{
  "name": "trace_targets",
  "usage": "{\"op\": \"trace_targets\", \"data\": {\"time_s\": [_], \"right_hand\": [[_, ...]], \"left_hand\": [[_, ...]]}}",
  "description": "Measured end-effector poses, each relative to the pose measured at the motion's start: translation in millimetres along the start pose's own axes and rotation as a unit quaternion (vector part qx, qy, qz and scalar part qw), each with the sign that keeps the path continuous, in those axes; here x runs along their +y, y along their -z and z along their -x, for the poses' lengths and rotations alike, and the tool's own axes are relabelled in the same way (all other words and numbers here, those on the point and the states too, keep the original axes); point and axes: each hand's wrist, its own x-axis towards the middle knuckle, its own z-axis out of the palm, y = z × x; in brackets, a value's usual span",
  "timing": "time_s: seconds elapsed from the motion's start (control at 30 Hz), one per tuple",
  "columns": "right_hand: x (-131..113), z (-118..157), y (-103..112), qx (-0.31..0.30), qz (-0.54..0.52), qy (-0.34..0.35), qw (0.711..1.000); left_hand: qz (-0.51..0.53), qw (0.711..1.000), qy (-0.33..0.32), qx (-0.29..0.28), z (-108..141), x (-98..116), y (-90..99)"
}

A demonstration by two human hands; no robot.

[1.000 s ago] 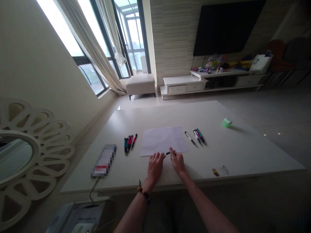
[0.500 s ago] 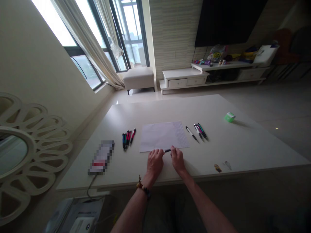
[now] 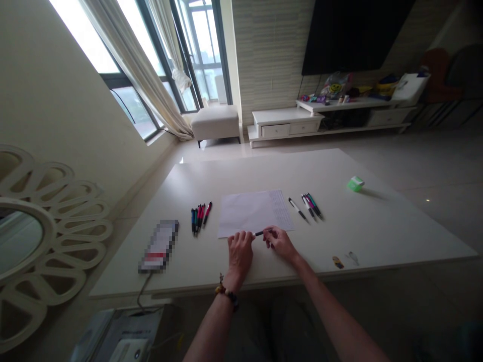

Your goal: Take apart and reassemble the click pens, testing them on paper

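A dark-gripped pen (image 3: 258,233) spans the gap between my two hands at the near edge of the paper. My left hand (image 3: 240,251) is closed round one end, and the fingers of my right hand (image 3: 278,242) pinch the other end. Beyond them a white sheet (image 3: 247,211), with writing along its right side, lies on the white table (image 3: 260,173). Several pens (image 3: 198,218) with blue, green and red barrels lie left of the sheet. To its right are a white pen (image 3: 297,209) and a small group of pens (image 3: 311,206).
A blurred phone-like device (image 3: 159,246) with a cable lies at the left. A green box (image 3: 355,184) stands at the right. Two stickers (image 3: 338,262) are near the front edge. Beyond the table are an ottoman (image 3: 216,123) and a low cabinet (image 3: 287,123).
My right hand has turned, its wrist shifting right, with its fingers still at the pen. My left hand has hardly moved and remains closed.
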Motion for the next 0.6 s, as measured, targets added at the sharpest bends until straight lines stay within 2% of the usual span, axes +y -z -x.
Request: {"op": "trace_targets", "data": {"time_s": [0.17, 0.33, 0.6], "right_hand": [[-5.5, -2.1, 9.6, -0.017, 0.042, -0.009, 0.999], [-8.2, -3.8, 10.8, -0.020, 0.063, -0.014, 0.998], [-4.5, 3.4, 9.2, -0.015, 0.030, -0.036, 0.999]], "left_hand": [[0.006, 1.000, -0.002, 0.007, -0.2, 0.4, 1.9], [0.007, 1.000, -0.005, -0.013, -0.9, 1.2, 3.9], [0.013, 1.000, -0.008, -0.022, -1.7, 0.3, 4.4]]}}
